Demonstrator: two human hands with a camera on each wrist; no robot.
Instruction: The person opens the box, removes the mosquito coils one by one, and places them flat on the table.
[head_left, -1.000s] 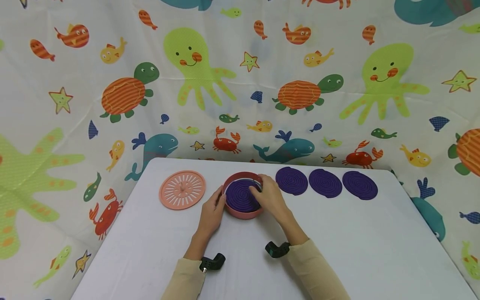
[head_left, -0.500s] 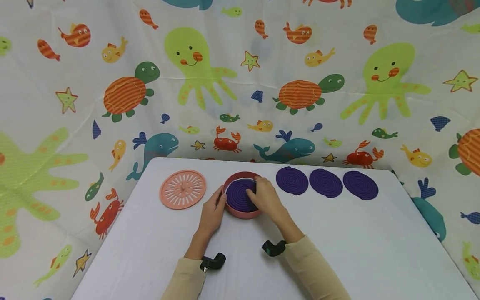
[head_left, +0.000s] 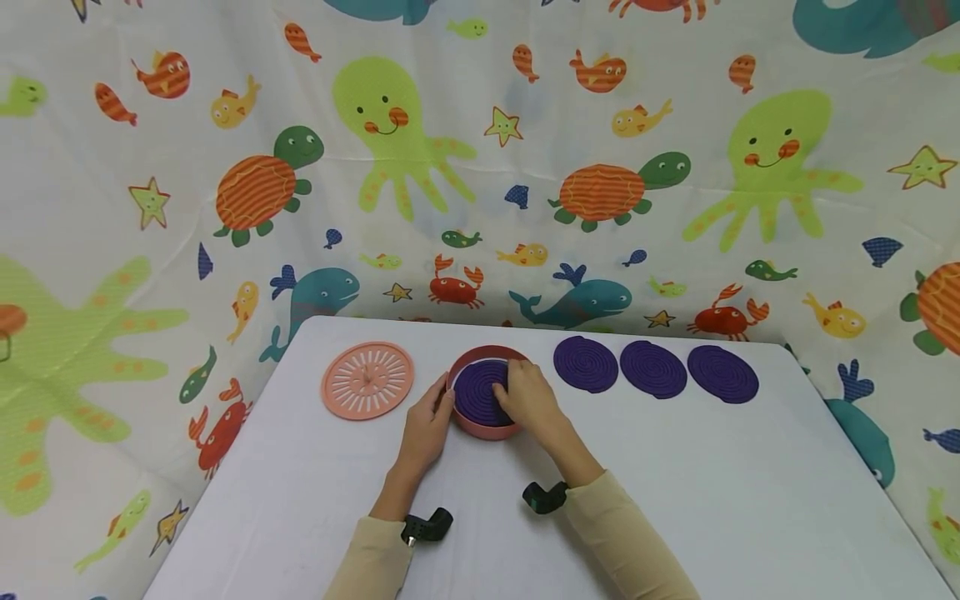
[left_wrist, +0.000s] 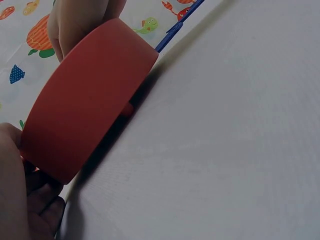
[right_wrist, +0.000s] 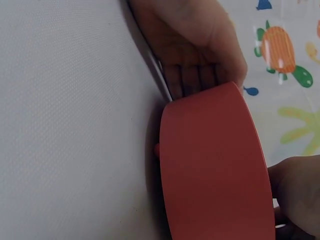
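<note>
A round red coil holder (head_left: 486,432) stands on small feet at the table's far middle, with a purple spiral mosquito coil (head_left: 477,395) inside. My left hand (head_left: 426,429) grips the holder's left side; in the left wrist view its fingers (left_wrist: 45,205) curl beneath the holder's wall (left_wrist: 90,100). Reaching over the right rim, my right hand (head_left: 534,402) has its thumb on the coil and its fingers bent at the coil's right edge, holding it there. The right fingertips are hidden. In the right wrist view the outer wall (right_wrist: 215,165) hides the coil.
To the left of the holder lies a pink slotted lid (head_left: 367,381). Three more purple coils lie in a row on the right: a near one (head_left: 586,364), a middle one (head_left: 653,369) and an end one (head_left: 723,374). A patterned cloth (head_left: 480,175) hangs behind the white table (head_left: 750,500).
My right hand has shifted slightly left and inward over the holder, its thumb moving further across the coil. The left hand keeps its grip on the holder.
</note>
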